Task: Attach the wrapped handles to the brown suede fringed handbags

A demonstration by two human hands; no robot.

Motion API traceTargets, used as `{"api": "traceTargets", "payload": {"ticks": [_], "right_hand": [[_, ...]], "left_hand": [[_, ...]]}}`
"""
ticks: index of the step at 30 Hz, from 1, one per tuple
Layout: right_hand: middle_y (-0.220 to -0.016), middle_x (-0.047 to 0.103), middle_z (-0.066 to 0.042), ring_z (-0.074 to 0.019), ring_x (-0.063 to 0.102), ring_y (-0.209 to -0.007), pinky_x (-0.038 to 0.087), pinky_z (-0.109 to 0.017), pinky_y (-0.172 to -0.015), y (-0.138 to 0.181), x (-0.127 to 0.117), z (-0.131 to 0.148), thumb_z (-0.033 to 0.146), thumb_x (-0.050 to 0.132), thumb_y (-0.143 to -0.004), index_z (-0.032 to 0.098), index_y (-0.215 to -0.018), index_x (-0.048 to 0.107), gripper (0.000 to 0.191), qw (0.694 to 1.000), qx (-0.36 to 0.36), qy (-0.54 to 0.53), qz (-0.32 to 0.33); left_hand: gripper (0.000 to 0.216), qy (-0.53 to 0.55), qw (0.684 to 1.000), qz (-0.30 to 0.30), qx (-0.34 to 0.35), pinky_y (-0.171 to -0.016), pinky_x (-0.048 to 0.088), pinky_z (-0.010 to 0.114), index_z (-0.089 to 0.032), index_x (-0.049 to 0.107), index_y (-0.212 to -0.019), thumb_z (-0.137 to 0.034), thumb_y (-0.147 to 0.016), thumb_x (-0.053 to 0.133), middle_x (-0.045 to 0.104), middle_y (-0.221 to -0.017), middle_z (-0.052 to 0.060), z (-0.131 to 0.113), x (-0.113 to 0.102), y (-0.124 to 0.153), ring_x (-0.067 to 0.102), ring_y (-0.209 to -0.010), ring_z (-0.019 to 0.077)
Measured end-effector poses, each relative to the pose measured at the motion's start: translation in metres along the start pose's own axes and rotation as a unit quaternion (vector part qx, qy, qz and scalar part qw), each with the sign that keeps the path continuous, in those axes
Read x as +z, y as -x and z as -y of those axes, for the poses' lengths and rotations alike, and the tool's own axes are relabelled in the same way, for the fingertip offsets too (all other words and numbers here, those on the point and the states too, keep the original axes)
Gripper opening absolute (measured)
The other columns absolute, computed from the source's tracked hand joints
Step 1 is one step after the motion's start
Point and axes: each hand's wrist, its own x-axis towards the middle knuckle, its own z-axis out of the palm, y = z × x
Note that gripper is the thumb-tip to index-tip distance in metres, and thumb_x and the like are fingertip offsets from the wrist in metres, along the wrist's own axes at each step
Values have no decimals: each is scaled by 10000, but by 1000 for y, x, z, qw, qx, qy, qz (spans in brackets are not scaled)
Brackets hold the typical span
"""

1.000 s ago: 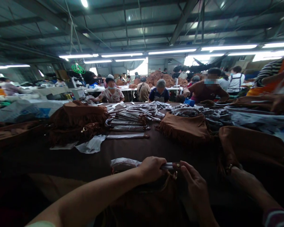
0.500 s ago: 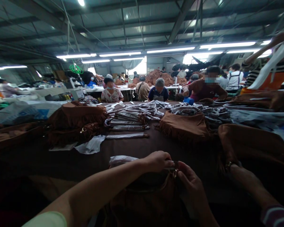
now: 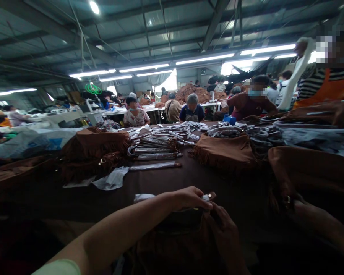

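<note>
Your left hand [image 3: 190, 198] is clamped on the white-wrapped strap [image 3: 208, 198], riveted brown end poking out past your fingers. Your right hand [image 3: 223, 223] is just beside it, fingertips at the brown bag [image 3: 172, 248]'s top edge; can't tell if they're pinching. Bag's right in front of you, strap across its top. More wrapped straps [image 3: 154, 156] lie beyond on the counter [image 3: 160, 178].

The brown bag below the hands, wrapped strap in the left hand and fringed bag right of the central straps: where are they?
Brown bag [image 3: 173, 246], head view: its dark front.
Wrapped strap [image 3: 210, 196], head view: its studded end.
Fringed bag [image 3: 225, 149], head view: its smooth panel.
</note>
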Motion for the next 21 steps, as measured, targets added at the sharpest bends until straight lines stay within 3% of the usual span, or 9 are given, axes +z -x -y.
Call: {"api": "traceTargets", "payload": {"ticks": [5,11,17,21], "right_hand": [[-1075,662,-101,-271,625,-1002,500,-381,-871,1,5,5,461,586,-799,193,-1070,660,389,1000,-1,24,-12],[-1113,678,-88,-252,639,-1013,519,-346,-851,0,9,-1,440,570,-802,195,-1137,627,419,997,35,-52,33],[-1037,681,-86,-250,642,-964,522,-354,-816,0,13,1,464,557,-817,201,-1107,648,402,1000,11,3,21],[-1001,694,-85,-267,650,-948,522,-387,-838,-1,18,6,474,620,-763,201,-1046,672,397,999,5,32,-12]], "left_hand": [[306,-1,998,-49,-43,-474,302,210,-151,656,-673,-321,-475,816,533,-541,-57,4,2,-7,435,-482,79],[180,32,996,-60,-61,-430,290,203,-150,602,-578,-259,-525,735,525,-498,-49,3,6,-5,425,-437,77],[218,78,995,-37,-51,-474,348,213,-145,614,-601,-301,-516,741,548,-533,-38,9,0,0,468,-473,88],[298,42,998,-41,-14,-519,346,223,-132,650,-639,-324,-475,808,553,-548,-38,18,-6,0,474,-512,91]]}}
